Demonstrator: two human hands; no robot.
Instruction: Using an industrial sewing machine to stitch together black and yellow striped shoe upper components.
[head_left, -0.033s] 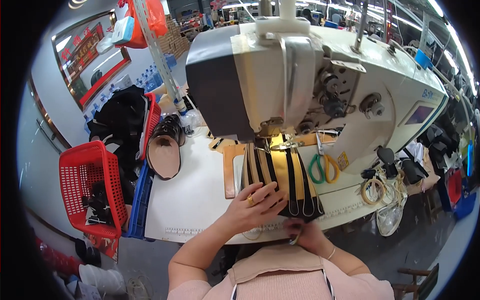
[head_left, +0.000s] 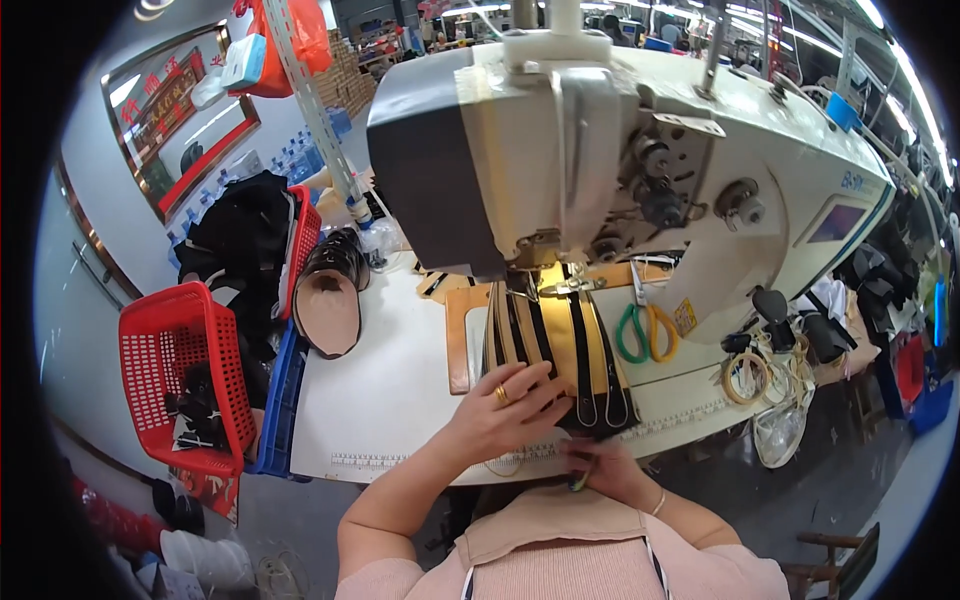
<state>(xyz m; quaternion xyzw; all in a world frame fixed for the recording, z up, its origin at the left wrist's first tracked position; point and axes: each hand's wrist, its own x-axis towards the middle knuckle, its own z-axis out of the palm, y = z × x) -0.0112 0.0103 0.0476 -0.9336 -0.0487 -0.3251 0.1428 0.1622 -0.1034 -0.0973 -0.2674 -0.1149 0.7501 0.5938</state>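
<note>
Black and tan strips [head_left: 562,350] lie side by side under the lit needle area of a large sewing machine [head_left: 540,160], their rounded dark ends toward me. My left hand [head_left: 510,402], with a ring on one finger, lies over the left part of the strips, fingers stretched out. At the table's front edge, just below the strip ends, is my right hand [head_left: 612,472], smeared by motion. A small thing with a greenish tip [head_left: 578,484] shows at its fingers; its kind I cannot make out. Scissors [head_left: 648,330] with green and yellow handles lie right of the strips.
A dark shoe [head_left: 330,300] with a pale sole stands on the white table [head_left: 390,400], left of the machine. Red baskets [head_left: 238,400] with black pieces and a blue crate [head_left: 280,410] flank the table. Tape rolls [head_left: 746,378] lie at the right edge.
My right hand has shifted slightly left, and the small thing at its fingers has moved down and left. The strips' near right end has slid a little left. My left hand stays nearly in place.
</note>
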